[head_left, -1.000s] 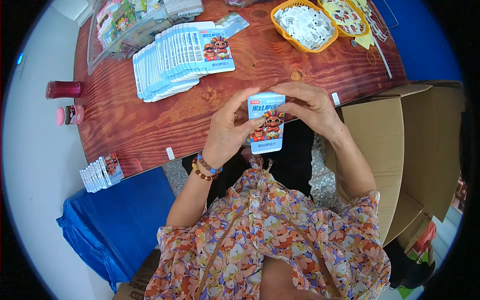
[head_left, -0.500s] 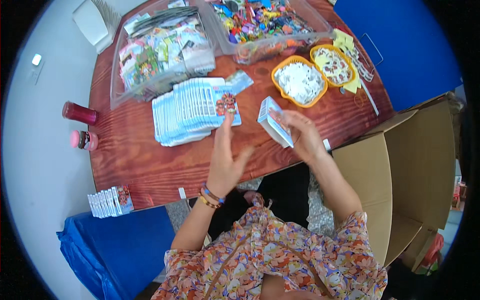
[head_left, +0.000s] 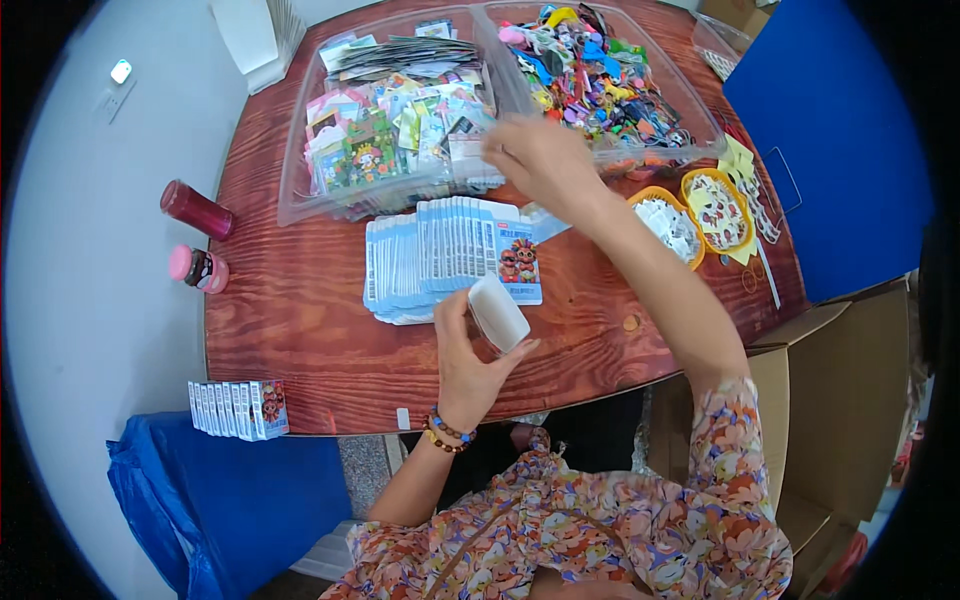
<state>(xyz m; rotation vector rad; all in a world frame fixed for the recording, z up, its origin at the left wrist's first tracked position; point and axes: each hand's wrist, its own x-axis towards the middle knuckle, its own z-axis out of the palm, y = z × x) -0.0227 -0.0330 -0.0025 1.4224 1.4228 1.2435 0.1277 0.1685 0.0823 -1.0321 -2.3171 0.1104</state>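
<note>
My left hand (head_left: 470, 365) grips a small blue-and-white packet (head_left: 500, 315). Its open mouth faces up and its white inside shows. Just beyond it lies a fanned stack of flat printed packets (head_left: 440, 250), light blue and white. My right hand (head_left: 540, 165) is stretched far forward over the front rims of two clear plastic bins. Its fingertips are beside the cards and small picture packets (head_left: 375, 150) in the left bin (head_left: 300, 195); motion smears them, and whether they hold anything is unclear. Colourful small trinkets (head_left: 595, 75) fill the right bin (head_left: 695, 110).
Two orange baskets (head_left: 690, 262) with small white pieces stand at the right, partly behind my right forearm. A red jar (head_left: 197, 210) and a pink-lidded jar (head_left: 200, 270) stand at the left. A row of packets (head_left: 238, 410) sits at the table's near-left edge. A cardboard box (head_left: 850, 380) stands right.
The packet has passed from my right hand to my left and its open mouth now faces up. My right hand has swung forward and left to the bins. The view has shifted.
</note>
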